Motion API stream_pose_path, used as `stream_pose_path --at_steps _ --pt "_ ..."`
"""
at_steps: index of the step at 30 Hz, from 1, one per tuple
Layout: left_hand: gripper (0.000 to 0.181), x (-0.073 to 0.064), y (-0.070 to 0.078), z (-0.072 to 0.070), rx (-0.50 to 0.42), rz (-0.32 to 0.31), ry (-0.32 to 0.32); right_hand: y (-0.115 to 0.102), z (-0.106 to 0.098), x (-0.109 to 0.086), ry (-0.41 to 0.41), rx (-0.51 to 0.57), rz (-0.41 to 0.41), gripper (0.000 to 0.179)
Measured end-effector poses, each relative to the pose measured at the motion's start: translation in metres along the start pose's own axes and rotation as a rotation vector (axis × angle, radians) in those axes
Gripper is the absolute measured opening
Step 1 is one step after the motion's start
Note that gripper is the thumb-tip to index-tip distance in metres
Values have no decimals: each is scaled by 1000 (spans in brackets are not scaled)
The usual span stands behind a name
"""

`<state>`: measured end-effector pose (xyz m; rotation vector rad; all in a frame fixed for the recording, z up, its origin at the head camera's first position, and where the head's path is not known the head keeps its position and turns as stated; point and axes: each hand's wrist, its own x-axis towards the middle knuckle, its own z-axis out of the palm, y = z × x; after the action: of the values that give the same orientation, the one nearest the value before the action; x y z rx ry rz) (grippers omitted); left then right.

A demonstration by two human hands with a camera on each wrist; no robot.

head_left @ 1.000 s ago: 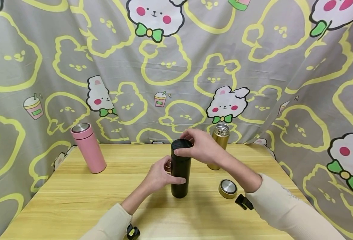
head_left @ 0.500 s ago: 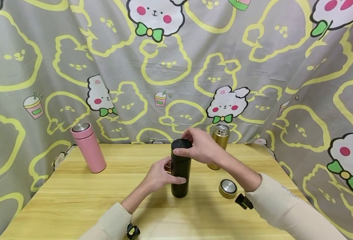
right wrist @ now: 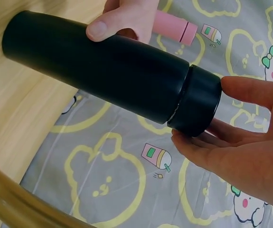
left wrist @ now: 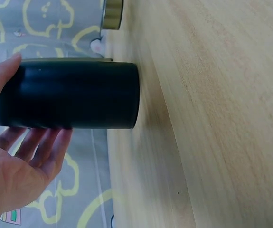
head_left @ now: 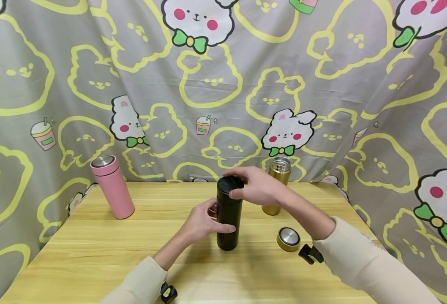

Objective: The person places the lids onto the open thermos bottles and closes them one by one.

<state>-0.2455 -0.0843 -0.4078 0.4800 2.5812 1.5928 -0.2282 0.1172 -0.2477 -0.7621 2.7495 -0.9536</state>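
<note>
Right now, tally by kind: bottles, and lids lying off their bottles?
Bottles: 3 (pink bottle, black bottle, gold bottle)
Lids off: 1 (gold lid)
Total: 4

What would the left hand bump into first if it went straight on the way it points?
The black flask, which the left hand grips. Past that, perhaps the gold flask, though depth is hard to judge.

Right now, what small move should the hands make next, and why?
Probably twist the black lid loose with the right hand, which holds it while the left hand grips the black bottle; the gold bottle already stands open, its gold lid on the table.
</note>
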Motion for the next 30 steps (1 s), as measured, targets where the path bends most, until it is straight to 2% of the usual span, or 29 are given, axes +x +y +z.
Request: stream_pose_path --at_steps 8,17,23,30 --pt "58 0 0 0 0 0 -6 1 2 1 46 -8 10 52" --pt "58 1 0 0 8 4 -5 3 8 1 149 3 43 50" --pt "58 0 0 0 6 10 -6 3 12 2 201 -33 58 52" --pt "58 0 0 0 10 6 0 3 11 1 180 -49 53 63"
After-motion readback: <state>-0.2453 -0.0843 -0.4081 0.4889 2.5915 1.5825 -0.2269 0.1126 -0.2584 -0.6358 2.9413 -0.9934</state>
